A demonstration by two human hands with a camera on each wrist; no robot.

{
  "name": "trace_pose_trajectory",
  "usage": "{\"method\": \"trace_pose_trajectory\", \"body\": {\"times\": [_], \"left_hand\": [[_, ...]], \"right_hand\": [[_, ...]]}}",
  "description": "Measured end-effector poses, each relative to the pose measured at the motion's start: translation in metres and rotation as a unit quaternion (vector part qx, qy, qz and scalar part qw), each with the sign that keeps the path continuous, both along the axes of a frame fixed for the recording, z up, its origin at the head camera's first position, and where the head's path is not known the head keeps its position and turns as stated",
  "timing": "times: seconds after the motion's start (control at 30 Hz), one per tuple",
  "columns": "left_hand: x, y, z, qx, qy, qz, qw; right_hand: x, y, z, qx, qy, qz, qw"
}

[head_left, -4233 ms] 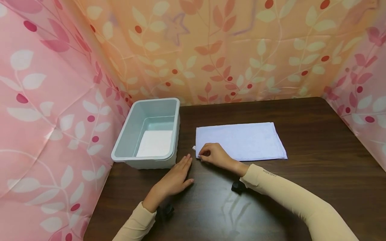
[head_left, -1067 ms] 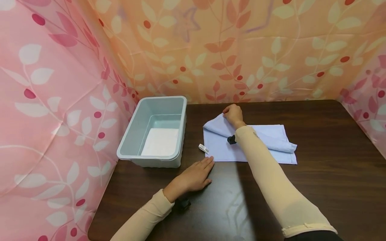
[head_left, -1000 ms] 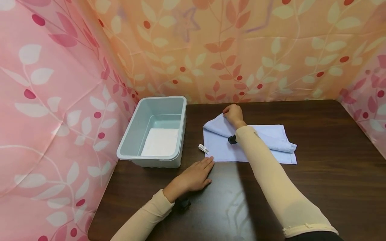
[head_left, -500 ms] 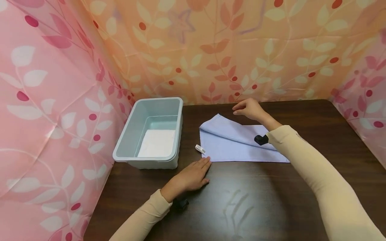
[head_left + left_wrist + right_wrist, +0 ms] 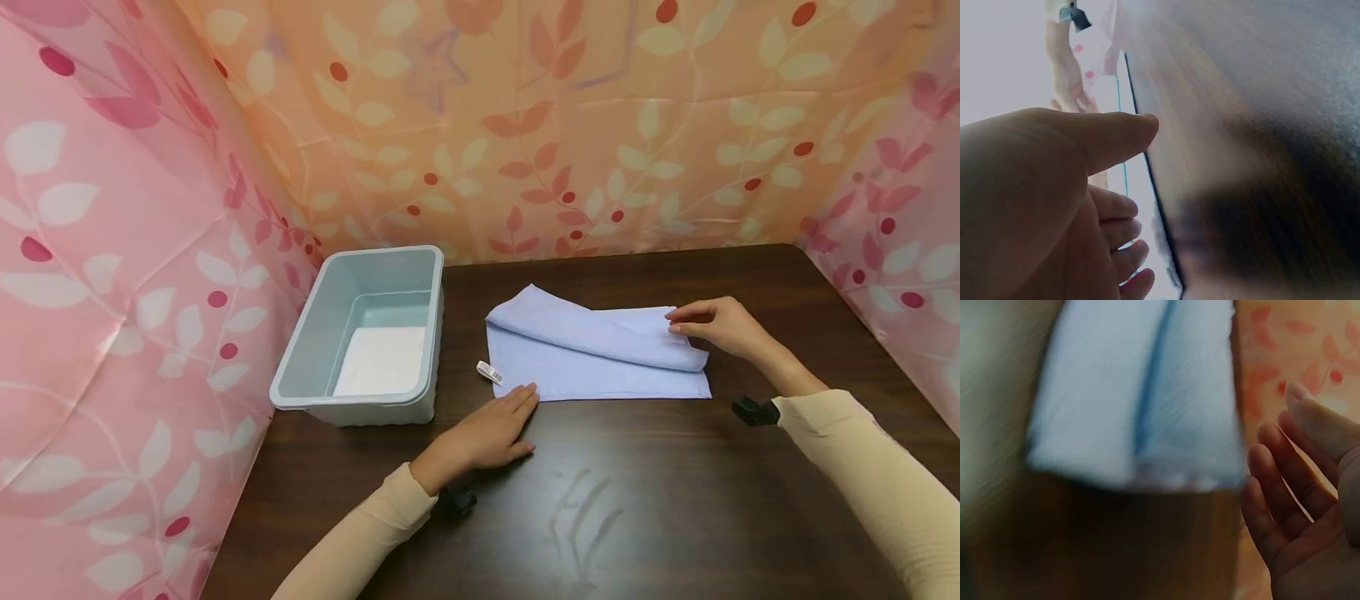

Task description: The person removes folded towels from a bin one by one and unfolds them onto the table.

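A pale lavender towel (image 5: pixel 555 367) lies on the dark wooden table, its upper layer folded back diagonally so the far left corner sticks up past the rest. A small white label (image 5: pixel 489 372) pokes out at its left side. My left hand (image 5: pixel 487 433) lies flat with straight fingers, the tips touching the towel's near left corner. At the towel's far right corner my right hand (image 5: pixel 723 327) hovers, fingers loosely bent and thumb apart. In the right wrist view the towel (image 5: pixel 1097 394) is blurred and nothing sits between that hand's fingers (image 5: pixel 1272 469).
A grey-blue plastic tub (image 5: pixel 431 333) stands left of the towel, with a white flat item (image 5: pixel 381 360) on its bottom. Patterned curtains (image 5: pixel 540 125) hang behind the table (image 5: pixel 637 500) and at both sides. Black wrist cameras (image 5: pixel 753 411) sit under the wrists.
Earlier the right hand pinched the towel's upper layer near the far left and drew it back. It has since let go and moved right to the far right corner. The left hand stays in place.
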State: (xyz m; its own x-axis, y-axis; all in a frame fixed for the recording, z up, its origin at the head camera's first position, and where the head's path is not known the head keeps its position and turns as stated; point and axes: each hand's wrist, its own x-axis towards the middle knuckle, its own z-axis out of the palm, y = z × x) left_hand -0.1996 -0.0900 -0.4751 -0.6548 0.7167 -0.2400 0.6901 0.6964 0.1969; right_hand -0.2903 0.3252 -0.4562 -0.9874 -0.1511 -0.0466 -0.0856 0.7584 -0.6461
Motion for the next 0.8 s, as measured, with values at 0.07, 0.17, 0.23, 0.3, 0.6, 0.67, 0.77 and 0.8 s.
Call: {"method": "trace_pose_trajectory", "body": {"times": [0.07, 0.17, 0.23, 0.3, 0.6, 0.67, 0.77, 0.8], "left_hand": [[-0.001, 0.002, -0.002, 0.000, -0.001, -0.003, 1.0000], [-0.003, 0.006, -0.003, 0.000, -0.004, -0.007, 1.0000], [-0.003, 0.008, -0.004, -0.002, -0.004, -0.010, 0.9999], [-0.004, 0.011, -0.004, -0.006, -0.003, -0.014, 0.9999], [-0.005, 0.013, -0.005, -0.005, -0.003, -0.016, 0.9999], [-0.005, 0.013, -0.005, -0.004, -0.004, -0.018, 0.9998], [-0.004, 0.012, -0.006, -0.006, -0.005, -0.019, 0.9998], [-0.004, 0.012, -0.006, -0.006, -0.005, -0.020, 0.9998]], "right_hand": [[0.008, 0.011, -0.010, -0.001, -0.010, -0.002, 1.000], [0.019, 0.021, -0.020, -0.001, -0.025, -0.001, 1.000], [0.023, 0.023, -0.025, -0.004, -0.029, -0.003, 1.000], [0.026, 0.024, -0.028, -0.001, -0.025, -0.004, 1.000], [0.022, 0.024, -0.021, 0.000, -0.005, -0.015, 1.000], [0.019, 0.025, -0.017, 0.001, 0.002, -0.024, 1.000], [0.012, 0.025, -0.009, 0.002, 0.021, -0.030, 0.999], [0.010, 0.025, -0.006, 0.002, 0.030, -0.032, 0.999]]}}
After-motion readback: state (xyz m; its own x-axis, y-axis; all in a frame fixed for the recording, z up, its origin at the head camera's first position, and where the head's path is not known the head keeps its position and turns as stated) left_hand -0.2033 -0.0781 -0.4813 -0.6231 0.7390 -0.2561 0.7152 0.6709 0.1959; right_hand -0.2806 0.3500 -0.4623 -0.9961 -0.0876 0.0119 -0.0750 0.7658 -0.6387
